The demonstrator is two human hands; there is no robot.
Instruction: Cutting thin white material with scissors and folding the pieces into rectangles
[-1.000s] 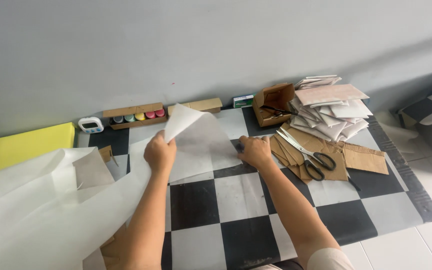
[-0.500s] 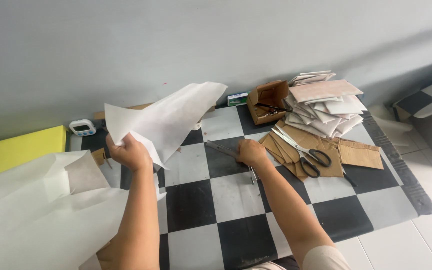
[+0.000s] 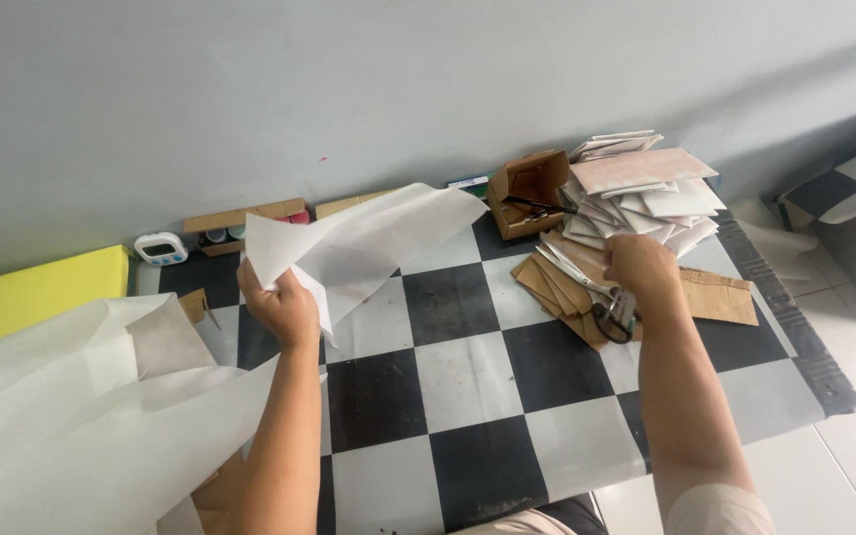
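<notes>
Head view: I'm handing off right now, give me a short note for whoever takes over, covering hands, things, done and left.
Left hand: shut on a cut sheet of white paper, lifted off the checkered mat.
Right hand: on the scissors, which lie on the brown envelopes; I cannot tell whether it grips them.
Things: big white paper bunched at the left edge; pile of finished envelopes at the back right, beside an open cardboard box.
Done: one sheet is free of the big paper.
Left: the sheet is unfolded; the big paper has plenty uncut.
</notes>
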